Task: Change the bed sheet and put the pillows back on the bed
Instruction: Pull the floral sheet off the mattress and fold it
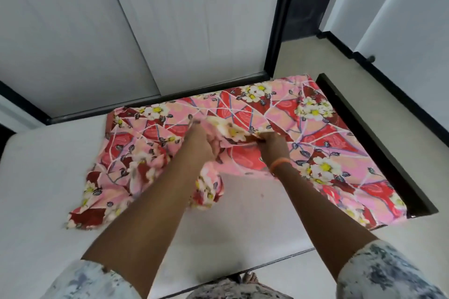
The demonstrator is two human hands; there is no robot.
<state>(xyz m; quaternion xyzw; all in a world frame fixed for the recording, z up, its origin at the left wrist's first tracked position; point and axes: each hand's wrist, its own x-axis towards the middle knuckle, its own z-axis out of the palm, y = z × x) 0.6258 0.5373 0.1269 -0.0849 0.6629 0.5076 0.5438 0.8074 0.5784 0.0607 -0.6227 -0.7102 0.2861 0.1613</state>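
Early going: left hand (pixel 202 139) and right hand (pixel 273 143) gripping bunched sheet (pixel 315 133), mattress (pixel 36 165) mostly bare, no pillows visible.

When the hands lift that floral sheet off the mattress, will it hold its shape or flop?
The floral sheet will probably flop: it already bunches and folds where the left hand and right hand grip it. It looks thin and light, lying rumpled on the mattress. It should slide rather than roll.
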